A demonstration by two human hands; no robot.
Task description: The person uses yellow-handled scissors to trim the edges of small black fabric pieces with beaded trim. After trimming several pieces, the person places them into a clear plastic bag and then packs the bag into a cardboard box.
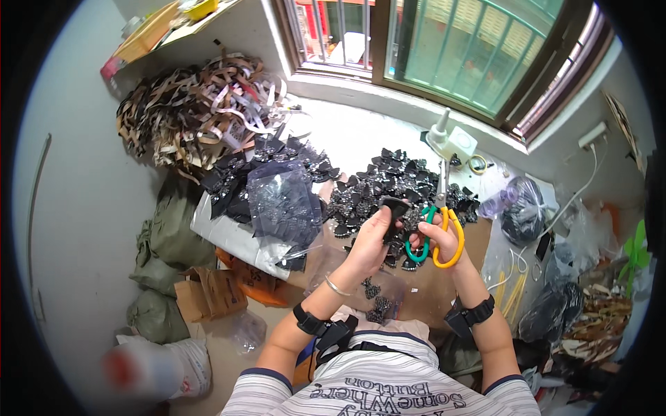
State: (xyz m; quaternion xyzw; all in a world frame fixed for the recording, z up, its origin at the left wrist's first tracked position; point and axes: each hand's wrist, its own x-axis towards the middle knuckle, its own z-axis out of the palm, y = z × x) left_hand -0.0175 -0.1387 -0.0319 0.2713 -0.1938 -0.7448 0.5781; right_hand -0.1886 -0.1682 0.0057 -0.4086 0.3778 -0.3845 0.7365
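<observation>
Worn on a person's head, a left-side fisheye camera looks down at close range on the left hand [373, 239] and right hand [445, 240], facing across the tabletop [354, 130] toward a window [472, 59].

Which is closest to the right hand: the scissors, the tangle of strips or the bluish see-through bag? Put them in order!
In the head view, from the right hand:
1. Scissors, held in it.
2. Bluish see-through bag, to its left.
3. Tangle of strips, upper left, farthest.
</observation>
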